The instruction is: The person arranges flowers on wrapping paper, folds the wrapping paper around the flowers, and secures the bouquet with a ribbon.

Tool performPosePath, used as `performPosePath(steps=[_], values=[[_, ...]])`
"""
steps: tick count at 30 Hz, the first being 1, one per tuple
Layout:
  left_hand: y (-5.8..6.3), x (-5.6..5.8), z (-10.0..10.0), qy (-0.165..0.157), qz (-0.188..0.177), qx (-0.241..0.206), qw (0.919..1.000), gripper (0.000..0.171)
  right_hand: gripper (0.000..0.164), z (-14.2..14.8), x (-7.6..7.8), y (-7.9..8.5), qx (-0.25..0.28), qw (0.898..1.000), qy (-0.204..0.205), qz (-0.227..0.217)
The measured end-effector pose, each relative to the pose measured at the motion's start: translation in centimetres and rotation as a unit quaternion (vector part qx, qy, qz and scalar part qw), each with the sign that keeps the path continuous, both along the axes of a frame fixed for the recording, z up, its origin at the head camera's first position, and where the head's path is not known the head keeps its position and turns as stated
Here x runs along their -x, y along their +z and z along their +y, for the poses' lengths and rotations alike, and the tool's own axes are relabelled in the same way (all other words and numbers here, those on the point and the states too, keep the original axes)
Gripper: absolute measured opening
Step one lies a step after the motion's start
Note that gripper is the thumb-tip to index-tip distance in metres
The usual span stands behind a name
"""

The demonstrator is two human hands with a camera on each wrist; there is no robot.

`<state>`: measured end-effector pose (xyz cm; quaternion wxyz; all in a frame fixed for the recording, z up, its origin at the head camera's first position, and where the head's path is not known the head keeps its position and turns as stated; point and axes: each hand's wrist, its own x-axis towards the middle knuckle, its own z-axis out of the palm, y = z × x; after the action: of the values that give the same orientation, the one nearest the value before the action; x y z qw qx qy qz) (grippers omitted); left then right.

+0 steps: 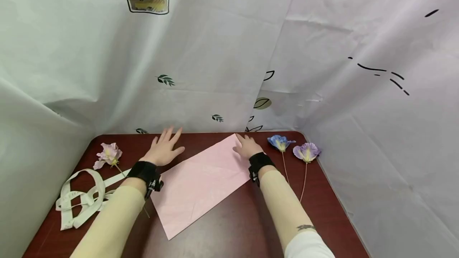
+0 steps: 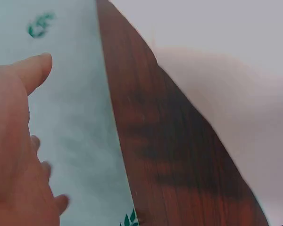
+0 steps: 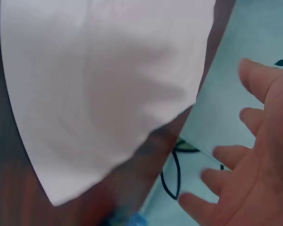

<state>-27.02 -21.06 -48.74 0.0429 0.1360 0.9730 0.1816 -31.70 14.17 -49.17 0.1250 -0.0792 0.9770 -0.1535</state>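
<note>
A pale pink sheet of paper (image 1: 201,190) lies slantwise on the dark red tabletop, and it also fills much of the right wrist view. My left hand (image 1: 163,151) is spread near the table's back edge, beyond the paper's left side, and holds nothing. In the left wrist view its thumb (image 2: 35,70) stands apart from the other fingers. Over the paper's far right corner is my right hand (image 1: 247,147), fingers extended. Its fingers (image 3: 231,155) appear apart from the paper in the right wrist view; whether any of them touches it I cannot tell.
At the left lie a pink artificial flower (image 1: 109,153) and a loosely looped whitish ribbon (image 1: 80,196). A blue flower (image 1: 281,142) and a purple flower (image 1: 306,152) lie to the right, stems toward me. A white printed curtain (image 1: 215,51) hangs behind the table and along its sides.
</note>
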Motion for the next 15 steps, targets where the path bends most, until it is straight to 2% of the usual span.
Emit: performPosePath(steps=[2, 4, 7, 11, 15], values=[[-0.2, -0.9, -0.4, -0.011, 0.003, -0.033, 0.9994, 0.077, 0.067, 0.9, -0.1, -0.7, 0.039, 0.999, 0.001, -0.002], [-0.6, -1.8, -0.8, -0.015, 0.000, -0.056, 0.9983, 0.076, 0.064, 1.9, -0.4, -1.4, 0.085, 0.996, -0.014, 0.003], [-1.5, -3.1, -1.5, -0.007, -0.013, -0.084, 0.9963, 0.073, 0.061, 3.3, -0.8, -2.6, 0.128, 0.991, -0.040, 0.025], [-3.2, -4.3, -2.4, 0.003, -0.032, -0.116, 0.9927, 0.068, 0.060, 4.7, -1.7, -3.9, 0.143, 0.987, -0.055, 0.048], [-5.0, -4.9, -2.9, 0.023, -0.038, -0.122, 0.9916, 0.066, 0.065, 5.6, -2.7, -4.7, 0.137, 0.987, -0.068, 0.045]])
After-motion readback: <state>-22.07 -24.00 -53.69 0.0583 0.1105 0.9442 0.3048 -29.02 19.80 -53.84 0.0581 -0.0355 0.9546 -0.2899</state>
